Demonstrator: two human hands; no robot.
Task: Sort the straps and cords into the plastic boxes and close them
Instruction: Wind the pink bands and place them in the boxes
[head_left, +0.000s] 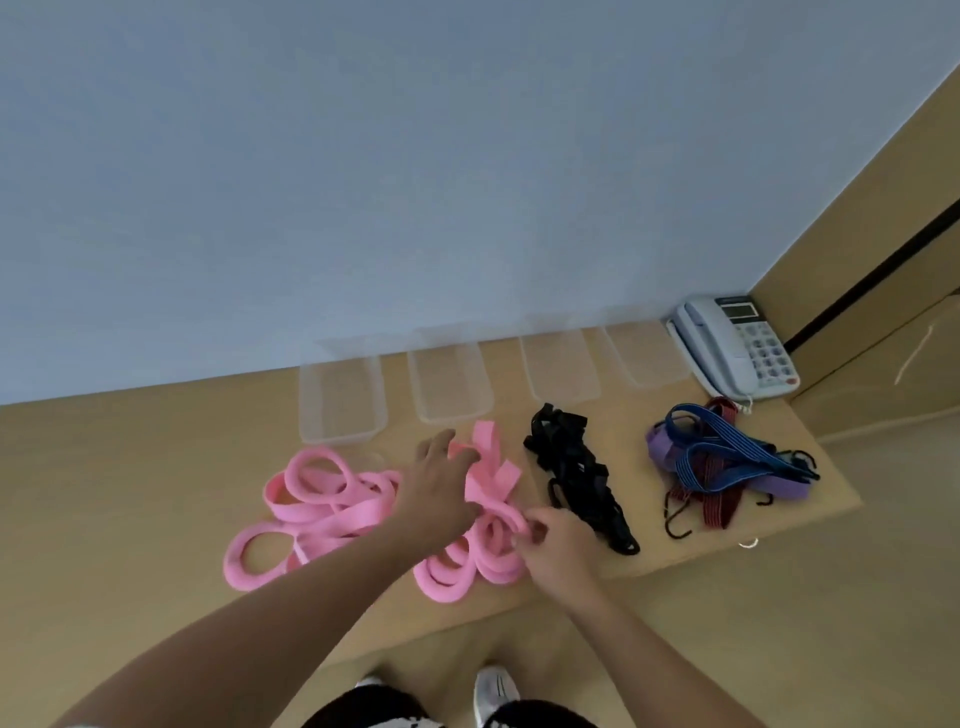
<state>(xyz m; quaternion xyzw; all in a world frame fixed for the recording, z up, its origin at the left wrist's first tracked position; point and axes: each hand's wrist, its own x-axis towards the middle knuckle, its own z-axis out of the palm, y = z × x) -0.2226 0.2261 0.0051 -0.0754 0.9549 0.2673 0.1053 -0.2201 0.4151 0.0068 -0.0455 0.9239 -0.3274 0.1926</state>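
Worktop (156, 467): left hand (441, 493) presses loosely curled fingers onto the nearer pink strap bundle (488, 519); right hand (556, 545) pinches one of its loops. Advice: gather every loop into a compact coil before lifting, lest ends trail. Count: two pink strap heaps, second (306, 509) at left; one black strap pile (576, 473); one tangle of bungee cords (722, 462); four clear plastic boxes (340, 400), open, at the wall; one telephone (737, 348).

It looks like an office: a corded desk phone (735, 345) sits on a wooden bench (156, 467) against a plain wall (363, 156).
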